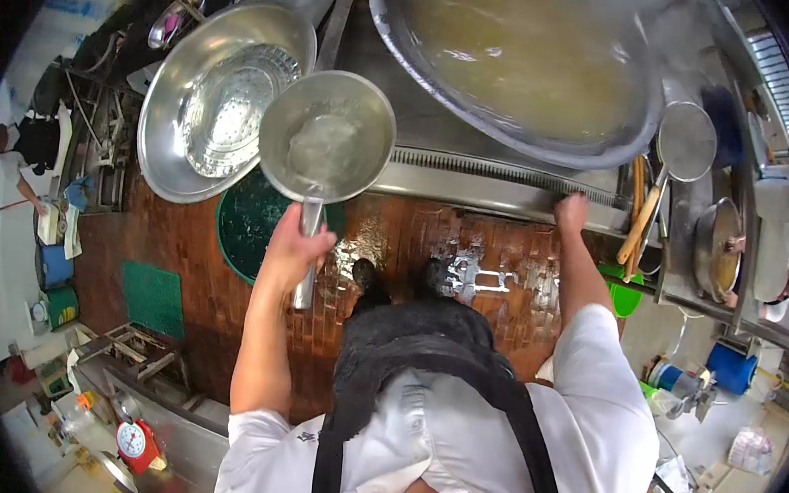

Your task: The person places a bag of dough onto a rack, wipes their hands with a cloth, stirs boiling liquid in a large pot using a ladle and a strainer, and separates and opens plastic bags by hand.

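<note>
To the left of the large round grey metal vat (514, 137), a wide silver metal basin (176, 104) is showing its patterned bottom, and on the vat's near-left side, lower down, a dark green round tub (236, 234) is sitting. Between the basin and the vat, toward the person, the left hand (297, 248) is grasping the straight silver metal handle (303, 295) of a deep, round silver metal dipper (330, 102), its fingers wrapping the shaft below the bowl. A pale patch is shining inside the dipper; whether it is liquid or glare, one cannot tell. The dipper is likely being stiff and sturdy rather than fragile, fairly light when empty but pulling bowl-heavy when filled, and its smooth handle is probably turning slippery when wet; the handle's upper part, close under the bowl, is offering the steadiest hold. The vat is holding cloudy yellowish liquid (530, 53). Off the vat's near-right side, the right hand (571, 212) is resting at or near the long silver steel counter edge (500, 197), fingers seemingly curled in; whether it is gripping anything cannot be told. Right of the vat, pale wooden handles (639, 229) are lying near a round wire-mesh strainer (687, 140).
</note>
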`<state>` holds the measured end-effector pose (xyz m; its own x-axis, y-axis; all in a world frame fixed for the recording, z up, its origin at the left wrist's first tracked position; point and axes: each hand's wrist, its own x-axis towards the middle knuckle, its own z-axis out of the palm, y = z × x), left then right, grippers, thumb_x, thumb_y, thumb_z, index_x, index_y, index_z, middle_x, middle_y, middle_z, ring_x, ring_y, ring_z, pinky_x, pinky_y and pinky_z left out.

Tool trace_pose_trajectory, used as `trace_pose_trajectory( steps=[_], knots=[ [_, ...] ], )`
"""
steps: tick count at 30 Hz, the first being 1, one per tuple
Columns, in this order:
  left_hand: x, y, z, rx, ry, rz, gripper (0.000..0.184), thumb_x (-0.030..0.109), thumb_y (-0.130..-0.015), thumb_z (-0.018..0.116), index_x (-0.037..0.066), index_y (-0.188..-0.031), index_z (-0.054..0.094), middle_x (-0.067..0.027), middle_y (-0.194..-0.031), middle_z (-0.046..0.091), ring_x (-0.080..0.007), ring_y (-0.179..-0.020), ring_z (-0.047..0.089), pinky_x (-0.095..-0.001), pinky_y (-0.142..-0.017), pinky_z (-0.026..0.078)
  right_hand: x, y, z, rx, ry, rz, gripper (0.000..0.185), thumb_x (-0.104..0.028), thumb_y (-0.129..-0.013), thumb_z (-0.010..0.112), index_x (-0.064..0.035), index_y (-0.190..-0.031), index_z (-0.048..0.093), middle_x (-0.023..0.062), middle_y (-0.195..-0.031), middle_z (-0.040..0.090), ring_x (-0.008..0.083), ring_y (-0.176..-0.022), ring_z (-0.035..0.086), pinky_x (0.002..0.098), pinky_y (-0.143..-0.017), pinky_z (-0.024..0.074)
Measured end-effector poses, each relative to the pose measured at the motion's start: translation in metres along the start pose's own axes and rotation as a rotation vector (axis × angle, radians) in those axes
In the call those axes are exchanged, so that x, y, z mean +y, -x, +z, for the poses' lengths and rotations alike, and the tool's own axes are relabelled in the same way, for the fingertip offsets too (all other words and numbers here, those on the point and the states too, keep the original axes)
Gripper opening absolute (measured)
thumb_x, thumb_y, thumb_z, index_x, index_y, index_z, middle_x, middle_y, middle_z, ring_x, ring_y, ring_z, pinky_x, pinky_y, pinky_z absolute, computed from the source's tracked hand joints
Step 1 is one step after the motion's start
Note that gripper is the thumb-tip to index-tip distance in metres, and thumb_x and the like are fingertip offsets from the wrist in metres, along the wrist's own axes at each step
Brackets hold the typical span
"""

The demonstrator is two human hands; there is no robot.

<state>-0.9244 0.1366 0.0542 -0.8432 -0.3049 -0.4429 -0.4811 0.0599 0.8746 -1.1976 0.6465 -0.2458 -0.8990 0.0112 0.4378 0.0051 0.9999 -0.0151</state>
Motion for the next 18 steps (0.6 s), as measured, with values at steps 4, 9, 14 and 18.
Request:
trace_pose_trajectory(
  steps=[4,9,14,18],
  knots=[
    [0.062,-0.044,0.045,-0.034,-0.237,0.086,0.040,0.010,-0.077,0.067,-0.003,-0.112,0.050,-0.0108,-0.079,0.058,-0.0161,-0.055,0.056,-0.0315,-0.051,0.047,-0.105,-0.056,-0.106,-0.247,-0.794,0.051,0.024,-0.011,-0.082,0.055,0.0003,-0.098,0.070,0.0210,-0.102,0.067,0.0375,-0.099,0.062,0.0436,-0.087,0.0493],
    [0.114,-0.125,0.105,0.090,-0.781,0.267,0.042,0.011,-0.078,0.058,-0.008,-0.115,0.054,-0.0318,-0.098,0.065,-0.0418,-0.097,0.065,-0.0455,-0.085,0.052,-0.212,-0.090,-0.086,-0.168,-0.730,-0.383,0.028,-0.011,-0.080,0.062,-0.0021,-0.106,0.069,0.0195,-0.104,0.066,0.0377,-0.101,0.061,0.0454,-0.090,0.0491],
    [0.164,-0.165,0.159,0.154,-1.056,0.438,0.036,0.013,-0.081,0.058,-0.008,-0.111,0.059,-0.0315,-0.106,0.064,-0.0427,-0.099,0.065,-0.0468,-0.087,0.053,-0.227,-0.098,-0.116,-0.230,-0.744,-0.390,0.029,-0.008,-0.075,0.063,-0.0028,-0.103,0.068,0.0187,-0.107,0.064,0.0397,-0.103,0.058,0.0463,-0.092,0.0476],
    [0.184,-0.182,0.181,0.199,-1.172,0.566,0.030,0.011,-0.084,0.056,-0.007,-0.108,0.058,-0.0275,-0.104,0.067,-0.0427,-0.099,0.066,-0.0480,-0.085,0.054,-0.187,-0.042,-0.133,-0.129,-0.834,-0.388,0.032,-0.004,-0.069,0.064,-0.0024,-0.101,0.066,0.0180,-0.109,0.061,0.0392,-0.107,0.055,0.0475,-0.093,0.0465]
  ],
)
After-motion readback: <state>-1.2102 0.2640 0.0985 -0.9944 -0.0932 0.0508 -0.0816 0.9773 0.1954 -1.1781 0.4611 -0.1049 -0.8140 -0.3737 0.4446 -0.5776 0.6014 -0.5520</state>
